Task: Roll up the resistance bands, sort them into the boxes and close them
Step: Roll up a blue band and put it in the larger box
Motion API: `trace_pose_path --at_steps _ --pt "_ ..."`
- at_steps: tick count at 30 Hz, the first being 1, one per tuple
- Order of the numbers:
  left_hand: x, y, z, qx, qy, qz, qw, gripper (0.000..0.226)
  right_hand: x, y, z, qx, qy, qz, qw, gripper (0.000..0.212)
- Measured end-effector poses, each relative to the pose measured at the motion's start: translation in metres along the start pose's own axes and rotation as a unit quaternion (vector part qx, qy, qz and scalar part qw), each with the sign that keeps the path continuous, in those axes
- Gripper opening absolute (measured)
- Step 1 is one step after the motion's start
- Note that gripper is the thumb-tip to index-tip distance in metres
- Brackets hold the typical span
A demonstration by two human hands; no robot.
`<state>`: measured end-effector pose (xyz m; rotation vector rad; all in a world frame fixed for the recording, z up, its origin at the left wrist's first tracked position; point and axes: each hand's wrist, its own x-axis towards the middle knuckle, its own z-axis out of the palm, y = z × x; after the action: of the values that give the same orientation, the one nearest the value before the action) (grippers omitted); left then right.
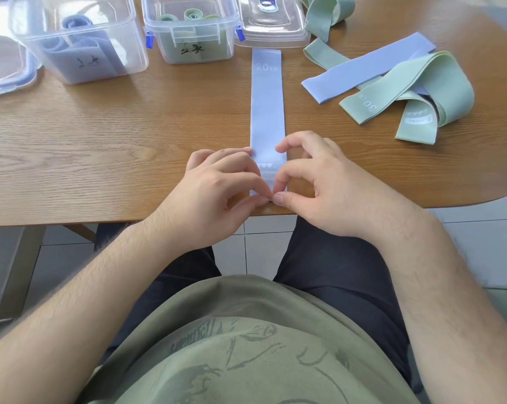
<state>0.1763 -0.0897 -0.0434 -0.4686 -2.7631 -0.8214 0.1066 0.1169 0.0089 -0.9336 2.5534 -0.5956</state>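
fingertips (pixel 280 199) of both hands meet on the near end of the blue 20 lb band (pixel 267 112). thumbs and forefingers are curled in, pinching its edge right at the table's front lip. left hand (pixel 217 185) and right hand (pixel 313 182) sit mirror-wise, with the spare fingers arched clear of the fabric. judged: the first tight turn of a roll is being started, and the two-handed pinch keeps the edge square so the coil runs straight.

the band lies flat and straight on the wooden table (pixel 115 135), running away from the person. its far end stops just short of a clear lid (pixel 271 27). it is pale periwinkle and matte, with "20 lb" printed at the far end and "medium" plus small heart marks by the fingers. no coil shows yet.

beyond, the left clear box (pixel 57 72) is open and holds blue bands. the middle clear box (pixel 188 26) is open too, holds green rolls and has blue latches. both carry handwritten marks on the front.

to the right are loose bands: a second blue band (pixel 363 71) lying flat, a green 30 lb band (pixel 406 91) tangled with it, and another green band (pixel 325 16) near the lid.

sorting looks to be by colour, so this band likely goes in the left box.
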Motion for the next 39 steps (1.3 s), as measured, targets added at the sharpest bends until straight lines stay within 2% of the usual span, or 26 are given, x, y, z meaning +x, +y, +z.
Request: trace_pose_path --at_steps 4,8,13,22,32,39 --pt "0.0 0.0 0.0 0.002 0.002 0.003 1.0 0.012 -0.001 -0.001 -0.002 -0.004 -0.007 0.001 1.0 0.008" --pt "0.0 0.002 -0.001 0.006 0.013 -0.009 1.0 0.026 -0.002 -0.001 -0.005 -0.02 -0.009 -0.003 1.0 0.009" --pt "0.001 0.002 0.0 0.004 -0.01 -0.007 1.0 0.045 -0.004 -0.003 -0.006 -0.032 -0.011 -0.01 0.999 0.018" --pt "0.0 0.002 -0.001 -0.002 -0.007 0.019 1.0 0.021 -0.005 -0.004 -0.001 -0.019 -0.01 -0.021 1.0 0.014" --pt "0.003 0.002 -0.001 -0.02 -0.011 -0.012 1.0 0.017 0.0 -0.004 -0.002 -0.016 -0.019 -0.017 1.0 0.012" --pt "0.011 0.004 -0.006 -0.005 -0.058 -0.022 0.998 0.01 0.008 -0.005 -0.005 0.01 -0.034 0.003 0.999 0.004"
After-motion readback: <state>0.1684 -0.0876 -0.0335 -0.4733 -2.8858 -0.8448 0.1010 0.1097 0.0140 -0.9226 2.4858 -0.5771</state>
